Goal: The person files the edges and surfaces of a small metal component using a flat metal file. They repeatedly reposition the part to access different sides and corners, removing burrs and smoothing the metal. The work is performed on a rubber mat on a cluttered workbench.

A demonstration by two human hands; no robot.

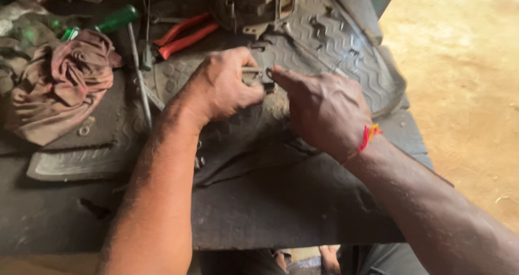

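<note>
while my left hand (221, 88) pinches a small metal part (254, 76), my right hand (324, 110) grips its other end. red pliers (184, 37) lie beyond on the rubber mat (335, 42).

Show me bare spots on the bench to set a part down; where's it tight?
Free: the dark bench top along the near edge, between the two forearms, and the ribbed rubber mat right of the right hand. Crowded: the far left, with the rag, green-handled screwdriver and red-handled pliers, and around the left hand on the small metal part.
</note>
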